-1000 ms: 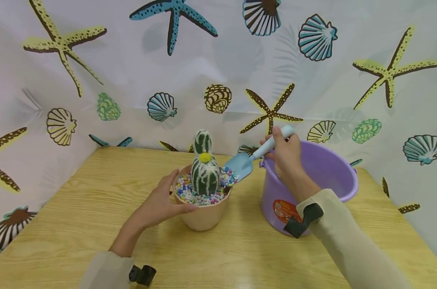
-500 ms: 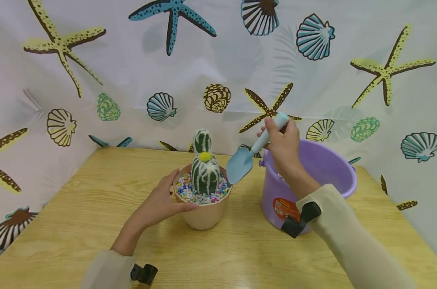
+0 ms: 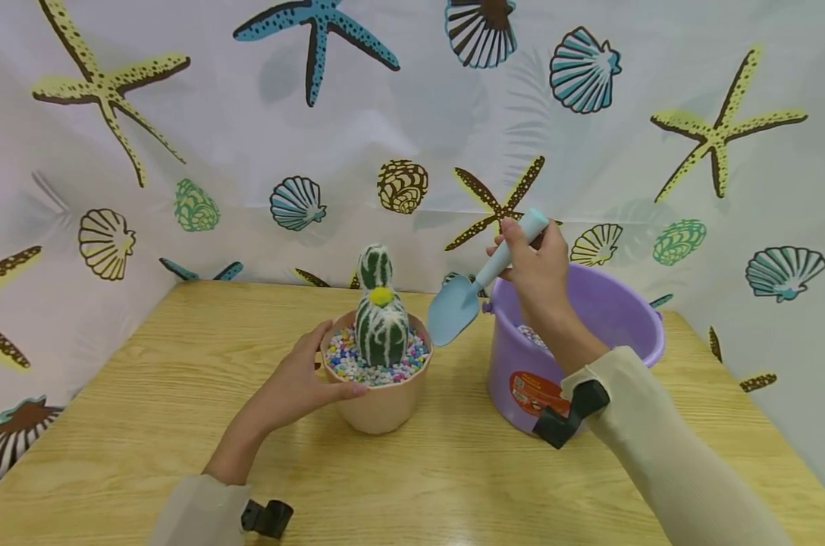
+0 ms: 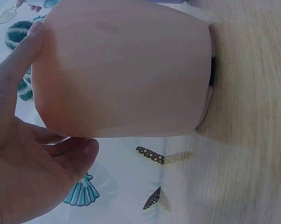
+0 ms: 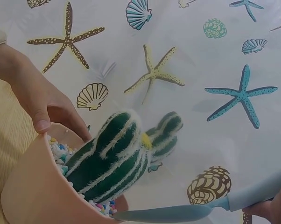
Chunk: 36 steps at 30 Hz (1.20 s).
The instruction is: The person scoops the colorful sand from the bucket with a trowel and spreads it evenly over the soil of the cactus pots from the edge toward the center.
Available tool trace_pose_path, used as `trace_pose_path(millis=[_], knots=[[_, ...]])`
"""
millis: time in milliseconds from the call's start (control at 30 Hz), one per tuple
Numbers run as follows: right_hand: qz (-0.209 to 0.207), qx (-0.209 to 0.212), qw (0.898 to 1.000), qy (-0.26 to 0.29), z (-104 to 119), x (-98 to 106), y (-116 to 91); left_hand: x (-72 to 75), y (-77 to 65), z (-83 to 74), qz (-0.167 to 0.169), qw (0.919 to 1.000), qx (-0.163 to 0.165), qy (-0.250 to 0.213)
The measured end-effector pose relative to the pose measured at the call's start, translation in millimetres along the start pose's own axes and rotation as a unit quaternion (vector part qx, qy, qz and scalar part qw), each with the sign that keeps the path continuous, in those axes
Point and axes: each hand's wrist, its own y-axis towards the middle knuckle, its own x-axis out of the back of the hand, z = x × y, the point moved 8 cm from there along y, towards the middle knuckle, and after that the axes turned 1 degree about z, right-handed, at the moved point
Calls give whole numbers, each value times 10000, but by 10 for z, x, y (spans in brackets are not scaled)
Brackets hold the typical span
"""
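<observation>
A peach flower pot point(image 3: 378, 409) stands on the table, filled with small coloured pebbles point(image 3: 345, 356) around a dark green cactus point(image 3: 382, 330) with white fuzz and a yellow flower. My left hand point(image 3: 299, 387) grips the pot's left side, thumb along the near rim and fingers round the far side; the left wrist view point(image 4: 38, 149) shows the hand against the pot wall. My right hand point(image 3: 541, 269) holds a light blue trowel point(image 3: 453, 309) by its handle. The trowel's blade, bare of pebbles, tilts down with its tip right at the pot's right rim.
A purple bucket point(image 3: 508, 364) with a red label stands right of the pot, under my right forearm, which hides part of it. Some pebbles point(image 3: 534, 336) show inside it. Behind the wooden table point(image 3: 201, 349) hangs a white cloth point(image 3: 358, 129) printed with starfish and shells.
The pebbles on the trowel have slid off into the pot. My right hand has risen and the blade has tipped steeper. My left hand keeps its hold on the pot.
</observation>
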Motion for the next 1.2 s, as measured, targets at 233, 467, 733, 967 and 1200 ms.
trace_pose_path(millis=[233,467,733,967,1200], knots=[[30,57,9999,-79,51,6,-4,-13,10,-12,18,10000,-12,17],[11,223,9997,-50,160,87,14,-19,22,-9,54,9999,76,85],[-123,512,9985,-115,346,294,42,-22,6,2,80,9998,179,63],[-86,623,9976,-289,504,468,90,7,-18,-10,11,9999,77,126],[-209,535,9980,-245,603,678,145,5,-20,6,43,9999,105,54]])
